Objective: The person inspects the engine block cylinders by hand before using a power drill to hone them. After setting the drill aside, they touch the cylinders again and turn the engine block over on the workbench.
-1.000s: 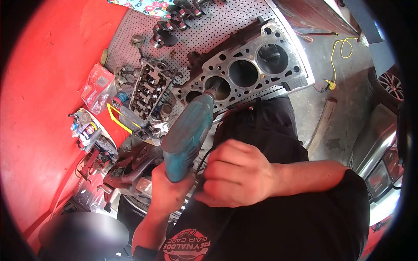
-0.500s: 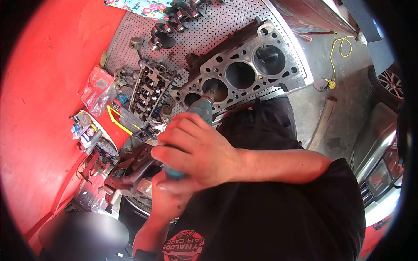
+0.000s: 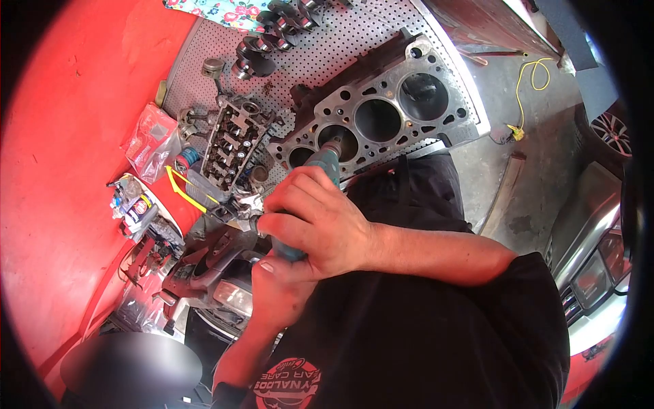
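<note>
A teal power drill [image 3: 326, 164] points nose-first into the second bore from the left of a metal engine block [image 3: 354, 136]. The block lies with its flat face up, showing four round bores. Wrapped over the drill's body is my right hand [image 3: 317, 221]. My left hand [image 3: 283, 290] grips the rear of the drill just below it, partly covered by my right hand. The drill's tip sits within the bore; its end is hidden. Left of the block stands a cylinder head [image 3: 235, 144] with valve parts.
The block rests on a perforated metal table [image 3: 364, 24]. Crankshaft [image 3: 255, 54] and pistons [image 3: 212, 68] lie behind. At the left are a plastic bag [image 3: 151, 140] and a red wall [image 3: 75, 136]. A yellow cord [image 3: 521, 102] lies on the floor; a car [image 3: 593, 266] stands right.
Both hands and the drill have shifted up and slightly right. The drill's nose is now nearer the bore, and less of its bit shows.
</note>
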{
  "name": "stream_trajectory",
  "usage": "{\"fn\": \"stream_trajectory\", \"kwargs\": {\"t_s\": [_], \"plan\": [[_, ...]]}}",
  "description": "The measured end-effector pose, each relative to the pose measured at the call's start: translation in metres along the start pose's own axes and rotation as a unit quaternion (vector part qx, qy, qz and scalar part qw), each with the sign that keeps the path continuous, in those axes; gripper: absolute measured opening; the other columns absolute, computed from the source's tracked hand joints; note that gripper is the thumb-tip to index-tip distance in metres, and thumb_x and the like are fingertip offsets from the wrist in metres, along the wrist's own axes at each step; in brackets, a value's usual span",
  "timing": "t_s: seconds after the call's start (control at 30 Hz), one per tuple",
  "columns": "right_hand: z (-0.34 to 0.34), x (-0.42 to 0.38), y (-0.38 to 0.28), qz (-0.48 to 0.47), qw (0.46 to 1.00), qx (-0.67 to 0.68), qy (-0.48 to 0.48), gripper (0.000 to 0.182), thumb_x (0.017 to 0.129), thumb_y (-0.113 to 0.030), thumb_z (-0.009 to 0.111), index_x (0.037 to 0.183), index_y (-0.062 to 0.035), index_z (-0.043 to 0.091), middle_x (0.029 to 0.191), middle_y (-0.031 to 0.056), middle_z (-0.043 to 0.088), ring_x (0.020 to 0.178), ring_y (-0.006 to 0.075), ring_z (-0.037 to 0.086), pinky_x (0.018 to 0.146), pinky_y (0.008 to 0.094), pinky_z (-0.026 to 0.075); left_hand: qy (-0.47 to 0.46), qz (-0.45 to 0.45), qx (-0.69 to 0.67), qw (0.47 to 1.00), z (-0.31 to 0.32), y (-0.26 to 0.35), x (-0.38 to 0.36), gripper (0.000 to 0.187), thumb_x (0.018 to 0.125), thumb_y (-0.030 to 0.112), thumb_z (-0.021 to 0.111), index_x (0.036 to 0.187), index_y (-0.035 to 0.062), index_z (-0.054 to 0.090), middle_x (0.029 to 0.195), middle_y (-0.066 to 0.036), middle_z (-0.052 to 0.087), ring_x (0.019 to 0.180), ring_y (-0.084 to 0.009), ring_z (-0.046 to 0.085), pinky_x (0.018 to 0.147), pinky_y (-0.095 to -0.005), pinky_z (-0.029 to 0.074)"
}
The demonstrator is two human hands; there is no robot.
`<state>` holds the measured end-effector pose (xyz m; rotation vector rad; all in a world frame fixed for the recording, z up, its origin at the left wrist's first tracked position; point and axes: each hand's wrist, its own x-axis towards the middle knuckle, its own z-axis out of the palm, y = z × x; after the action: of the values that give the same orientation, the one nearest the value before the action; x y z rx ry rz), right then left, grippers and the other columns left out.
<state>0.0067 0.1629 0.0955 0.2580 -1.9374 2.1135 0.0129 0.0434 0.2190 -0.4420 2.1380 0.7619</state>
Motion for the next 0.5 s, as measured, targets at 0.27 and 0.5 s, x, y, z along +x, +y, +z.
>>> {"fn": "stream_trajectory", "kwargs": {"t_s": [0.27, 0.5], "plan": [[-0.001, -0.006, 0.013, -0.004, 1.000, -0.017, 0.011, 0.045, 0.073, -0.031, 0.083, 0.106, -0.0077, 0.065, 0.105, 0.0094, 0.061, 0.097, 0.0312, 0.059, 0.095, 0.0497, 0.045, -0.015, 0.039, 0.028, 0.999, 0.007, -0.008, 0.012, 0.020, 0.087, 0.010, 0.072, 0.097, -0.0048, 0.064, 0.082, -0.009, 0.067, 0.079, -0.0124, 0.061, 0.067, -0.0363, 0.050], [-0.002, -0.009, 0.029, -0.004, 1.000, -0.024, 0.015, 0.043, 0.070, -0.026, 0.081, 0.105, -0.0067, 0.065, 0.103, 0.0103, 0.061, 0.094, 0.0325, 0.059, 0.091, 0.0476, 0.046, 0.002, 0.032, 0.004, 0.999, 0.018, -0.018, 0.027, 0.015, 0.087, 0.008, 0.070, 0.088, -0.0051, 0.062, 0.077, -0.013, 0.065, 0.072, -0.0189, 0.061, 0.064, -0.0379, 0.049]]}}
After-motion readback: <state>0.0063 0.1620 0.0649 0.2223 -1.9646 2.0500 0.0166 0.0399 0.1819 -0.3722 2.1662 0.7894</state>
